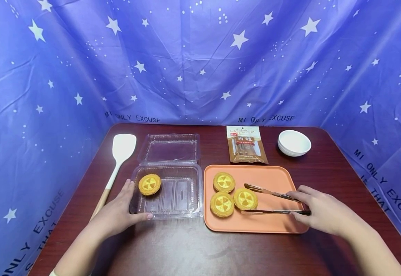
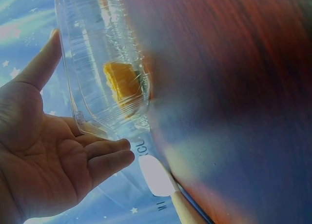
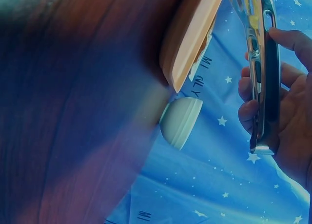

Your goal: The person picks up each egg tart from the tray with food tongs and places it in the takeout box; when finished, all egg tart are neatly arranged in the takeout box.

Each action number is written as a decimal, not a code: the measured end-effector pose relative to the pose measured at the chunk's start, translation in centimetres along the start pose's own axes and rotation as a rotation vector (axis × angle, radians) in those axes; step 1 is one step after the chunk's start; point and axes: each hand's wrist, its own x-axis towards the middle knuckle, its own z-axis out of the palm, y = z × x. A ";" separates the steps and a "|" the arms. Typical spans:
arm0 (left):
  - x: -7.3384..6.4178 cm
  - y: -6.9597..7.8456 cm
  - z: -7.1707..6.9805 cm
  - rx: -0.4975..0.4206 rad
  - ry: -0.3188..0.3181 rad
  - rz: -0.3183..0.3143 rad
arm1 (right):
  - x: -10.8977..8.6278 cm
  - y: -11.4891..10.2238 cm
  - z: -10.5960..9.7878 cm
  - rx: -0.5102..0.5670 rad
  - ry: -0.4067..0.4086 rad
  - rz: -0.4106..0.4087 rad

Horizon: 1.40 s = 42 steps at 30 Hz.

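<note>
- At the left, a white spatula [image 1: 123, 145] is lying on the surface [image 1: 179, 249].
- Beside it, the left hand [image 1: 119, 212] is bracing the near left corner of the clear container [image 1: 172, 195], its fingers spreading straight and grasping nothing.
- A boxed tart [image 1: 150, 184] is sitting in the container's left part.
- On the orange tray [image 1: 269, 176], a rear tart [image 1: 224, 181] and a front tart [image 1: 221, 204] are resting leftmost; a third tart [image 1: 245, 199] is sitting between the tips of the tongs [image 1: 276, 212]. Whether both tips are touching it, I cannot tell.
- Rightmost, the right hand [image 1: 324, 210] is grasping the tongs with its fingers.
- The step in hand seems to be picking up the third tart; the next move is probably calling for an even squeeze, then a level lift toward the container.
</note>
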 end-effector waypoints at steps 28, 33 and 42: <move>-0.1 -0.1 0.1 0.006 -0.007 -0.012 | 0.1 0.0 -0.4 -0.002 0.043 -0.028; 0.0 -0.2 0.2 0.008 -0.005 -0.012 | 0.5 -0.3 -1.1 -0.002 0.064 -0.035; 0.0 -0.1 0.1 0.006 0.000 -0.006 | 1.9 -1.4 -2.3 0.003 0.096 -0.050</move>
